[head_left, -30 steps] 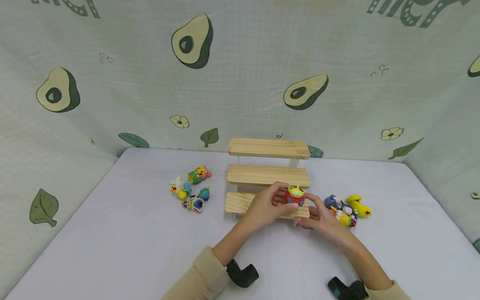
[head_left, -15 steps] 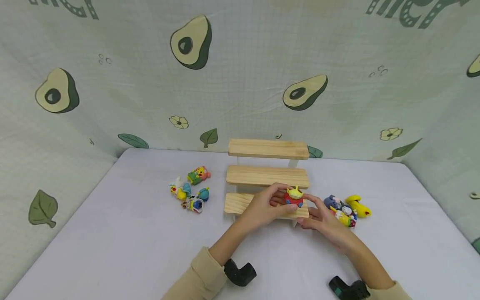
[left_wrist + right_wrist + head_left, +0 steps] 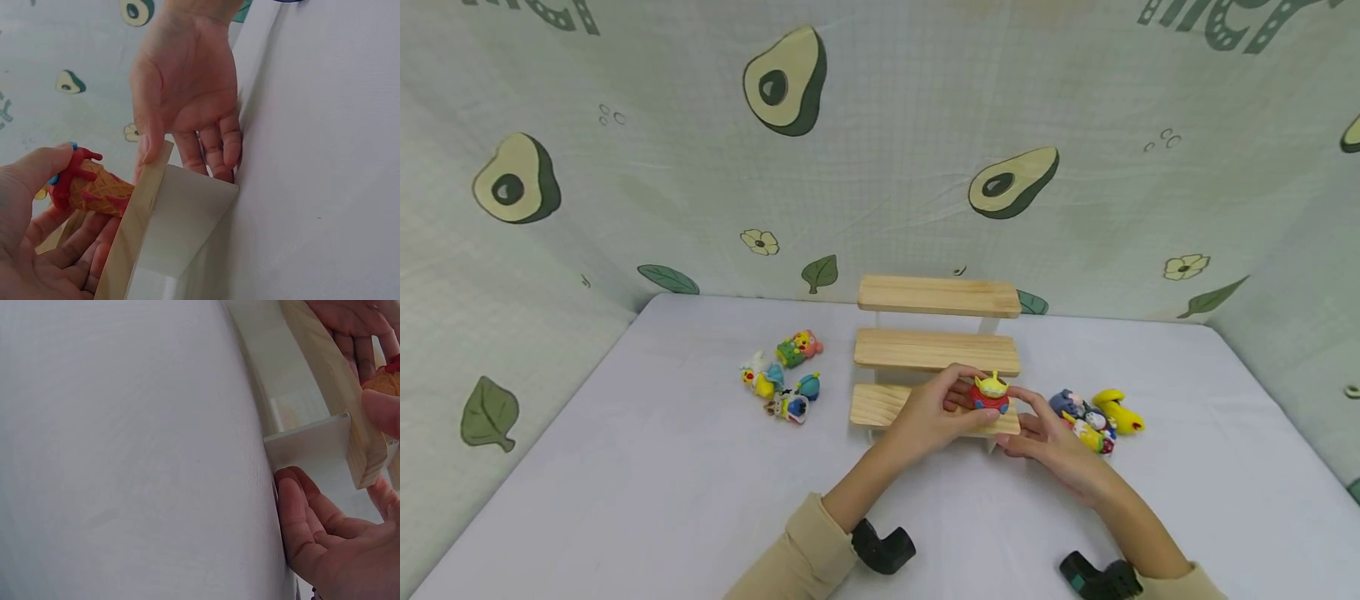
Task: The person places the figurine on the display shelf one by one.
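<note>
A small toy figure (image 3: 991, 393) with a yellow antennaed head and red top stands on the lowest board of a three-tier wooden display rack (image 3: 936, 348). Its orange waffle-cone base (image 3: 100, 190) shows in the left wrist view. My left hand (image 3: 928, 412) holds the figure, thumb on its front and fingers behind. At the right end of that board, my right hand (image 3: 1052, 446) grips the rack, its fingers curved around the board's end and beside the white support (image 3: 312, 447). Part of the figure is hidden by the left fingers.
Several small toy figures (image 3: 782, 383) lie in a group left of the rack. Another cluster of figures (image 3: 1086, 421), with a yellow figure (image 3: 1118, 412) among them, lies just right of my right hand. A white cloth covers the table (image 3: 662, 467); an avocado-print curtain (image 3: 887, 167) hangs behind.
</note>
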A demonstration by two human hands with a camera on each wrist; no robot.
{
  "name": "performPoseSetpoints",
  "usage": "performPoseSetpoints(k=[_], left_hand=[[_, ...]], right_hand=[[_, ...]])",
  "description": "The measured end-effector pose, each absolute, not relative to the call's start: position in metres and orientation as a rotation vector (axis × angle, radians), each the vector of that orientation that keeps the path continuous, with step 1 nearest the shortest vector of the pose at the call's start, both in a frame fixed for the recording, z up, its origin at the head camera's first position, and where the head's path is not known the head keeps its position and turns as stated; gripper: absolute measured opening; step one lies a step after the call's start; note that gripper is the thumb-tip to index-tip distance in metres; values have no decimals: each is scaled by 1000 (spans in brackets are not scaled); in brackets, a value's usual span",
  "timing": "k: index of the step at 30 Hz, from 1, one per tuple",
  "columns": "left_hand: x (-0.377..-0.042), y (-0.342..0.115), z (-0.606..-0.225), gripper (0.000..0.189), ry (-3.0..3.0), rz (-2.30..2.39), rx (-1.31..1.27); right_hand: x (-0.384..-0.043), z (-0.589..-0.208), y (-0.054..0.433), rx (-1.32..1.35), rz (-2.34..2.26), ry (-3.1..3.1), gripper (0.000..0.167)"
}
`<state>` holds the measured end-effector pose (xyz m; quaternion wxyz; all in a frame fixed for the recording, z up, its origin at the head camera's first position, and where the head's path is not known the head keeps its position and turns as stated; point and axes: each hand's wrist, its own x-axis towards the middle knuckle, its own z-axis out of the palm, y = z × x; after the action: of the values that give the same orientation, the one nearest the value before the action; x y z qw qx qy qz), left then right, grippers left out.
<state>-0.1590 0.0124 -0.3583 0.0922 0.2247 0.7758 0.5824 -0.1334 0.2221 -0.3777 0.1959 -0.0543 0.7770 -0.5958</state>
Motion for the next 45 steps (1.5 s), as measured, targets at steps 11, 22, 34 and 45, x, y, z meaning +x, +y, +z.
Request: performPoseSetpoints(k=[11,22,34,45], left_hand=[[-158,12,-357,46,2286,1747,645],[-153,6,-349,43,2396,1713,662],[-142,-25,-334,32,2655,1618,774],[-138,-77,-334,22,2803,1735,848]], right_hand=[[-133,-378,222,-136,-1657,2191,73],[-133,-376,221,-127,-1650,2188,71],[-134,-377,218,-115,-1625,2205,71],[-135,-377,218,-96,-1616,2215,71]])
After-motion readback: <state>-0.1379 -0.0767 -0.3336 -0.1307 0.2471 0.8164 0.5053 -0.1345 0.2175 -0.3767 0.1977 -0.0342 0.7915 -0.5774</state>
